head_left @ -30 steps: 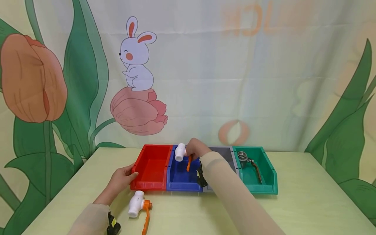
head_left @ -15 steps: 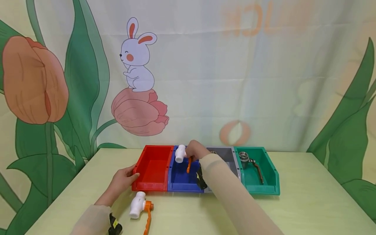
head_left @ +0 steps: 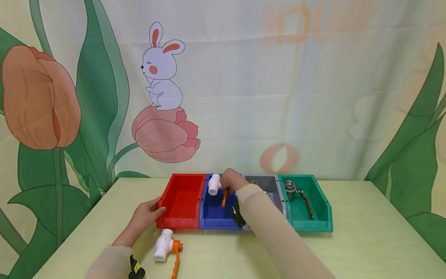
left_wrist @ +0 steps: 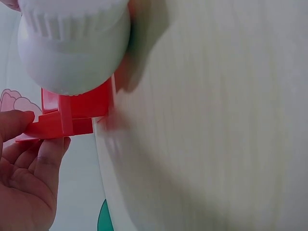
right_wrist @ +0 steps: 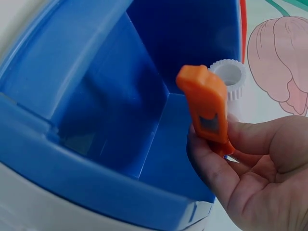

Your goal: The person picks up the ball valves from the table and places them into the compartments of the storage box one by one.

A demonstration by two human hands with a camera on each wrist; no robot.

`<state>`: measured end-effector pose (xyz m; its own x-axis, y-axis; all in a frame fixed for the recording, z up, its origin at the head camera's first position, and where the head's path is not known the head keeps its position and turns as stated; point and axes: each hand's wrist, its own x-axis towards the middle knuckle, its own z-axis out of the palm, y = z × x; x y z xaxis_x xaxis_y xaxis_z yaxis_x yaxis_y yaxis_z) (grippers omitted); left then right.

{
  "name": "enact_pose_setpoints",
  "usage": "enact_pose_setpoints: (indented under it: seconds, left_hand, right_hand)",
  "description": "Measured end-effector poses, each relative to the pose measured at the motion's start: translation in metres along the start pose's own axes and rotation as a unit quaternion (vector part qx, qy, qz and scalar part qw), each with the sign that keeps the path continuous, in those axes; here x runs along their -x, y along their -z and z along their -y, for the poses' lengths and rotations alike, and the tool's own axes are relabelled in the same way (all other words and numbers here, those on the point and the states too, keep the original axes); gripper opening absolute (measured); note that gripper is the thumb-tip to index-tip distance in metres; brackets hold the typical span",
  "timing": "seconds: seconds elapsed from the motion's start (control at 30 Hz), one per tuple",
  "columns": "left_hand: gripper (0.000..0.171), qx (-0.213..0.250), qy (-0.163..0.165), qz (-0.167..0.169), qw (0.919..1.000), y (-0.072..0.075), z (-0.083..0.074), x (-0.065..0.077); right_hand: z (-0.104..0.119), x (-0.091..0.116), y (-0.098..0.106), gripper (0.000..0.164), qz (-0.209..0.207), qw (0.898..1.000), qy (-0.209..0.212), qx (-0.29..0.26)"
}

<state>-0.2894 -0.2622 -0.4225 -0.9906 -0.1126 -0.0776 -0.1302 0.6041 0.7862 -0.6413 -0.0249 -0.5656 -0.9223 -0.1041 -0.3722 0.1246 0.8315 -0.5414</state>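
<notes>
My right hand [head_left: 232,179] holds a white plastic ball valve [head_left: 214,185] over the back of the blue bin [head_left: 220,223]. In the right wrist view, thumb and fingers pinch it beside its orange lever handle [right_wrist: 204,98], with a ribbed white pipe end behind. My left hand [head_left: 145,214] grips the left side of the red bin [head_left: 179,223]; the left wrist view has thumb and fingers on both sides of the bin's red wall [left_wrist: 65,118]. A second white ball valve [head_left: 163,245] with an orange lever lies on the table in front of the red bin.
The bins stand joined in a row: red, blue, a grey bin [head_left: 277,193] partly hidden by the right forearm, and a green bin [head_left: 310,226]. A metal fitting [head_left: 290,189] with a brown lever lies in the green one. Behind the table [head_left: 362,236] hangs a printed curtain [head_left: 230,97].
</notes>
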Motion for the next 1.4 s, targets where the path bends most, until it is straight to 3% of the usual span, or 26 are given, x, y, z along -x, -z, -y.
enact_pose_setpoints:
  seconds: [0.1,0.17,0.23,0.33,0.37,0.47,0.57,0.6,0.67,0.7,0.77,1.0,1.23,1.4]
  left_hand:
    - [0.059,0.000,0.003,0.001,1.0000,0.000,0.001,0.000]
    - [0.059,-0.003,0.002,0.001,1.0000,0.000,0.001,0.000]
    - [0.058,-0.007,-0.001,-0.001,1.0000,-0.001,0.002,-0.001]
    - [0.058,-0.008,-0.004,-0.002,1.0000,-0.001,0.003,-0.001]
    - [0.059,-0.008,-0.004,-0.003,1.0000,0.000,0.004,-0.001]
    - [0.058,-0.007,-0.007,-0.004,0.9999,0.001,0.004,-0.001]
    - [0.057,-0.010,-0.011,-0.006,0.9999,0.001,0.004,-0.002]
    - [0.056,-0.011,-0.013,-0.006,0.9998,0.001,0.004,-0.002]
    - [0.056,-0.010,-0.013,-0.006,0.9998,-0.001,0.004,-0.002]
    - [0.056,-0.010,-0.014,-0.006,0.9998,-0.001,0.003,-0.002]
    - [0.056,-0.007,-0.013,-0.006,0.9999,-0.002,0.002,-0.002]
    - [0.056,-0.007,-0.011,-0.008,0.9999,-0.001,0.000,-0.002]
    - [0.055,-0.005,-0.009,-0.011,0.9999,0.000,0.001,-0.003]
    - [0.056,0.002,-0.008,-0.012,0.9999,0.001,0.002,-0.002]
  right_hand:
    - [-0.006,-0.027,-0.008,0.016,0.006,1.000,-0.001,0.009]
    - [-0.004,-0.019,-0.007,0.016,0.011,1.000,0.000,0.010]
    - [0.006,0.023,0.004,0.017,0.016,1.000,0.003,0.017]
    - [0.038,0.154,0.040,0.016,0.017,1.000,0.011,0.015]
    - [0.034,0.136,0.035,0.016,0.017,1.000,0.011,0.014]
    - [0.029,0.107,0.027,0.016,0.014,1.000,0.010,0.016]
    - [0.015,0.051,0.012,0.017,0.019,1.000,0.007,0.021]
    - [0.025,0.097,0.024,0.016,0.020,1.000,0.009,0.021]
    - [0.038,0.159,0.041,0.016,0.020,1.000,0.014,0.016]
    - [0.041,0.177,0.046,0.016,0.023,1.000,0.016,0.013]
    - [0.041,0.187,0.048,0.016,0.021,0.999,0.021,0.014]
    - [0.021,0.118,0.025,0.016,0.017,0.999,0.024,0.033]
    - [0.022,0.112,0.020,0.021,0.038,0.997,0.019,0.059]
    - [0.012,0.058,0.003,0.020,0.033,0.995,0.022,0.092]
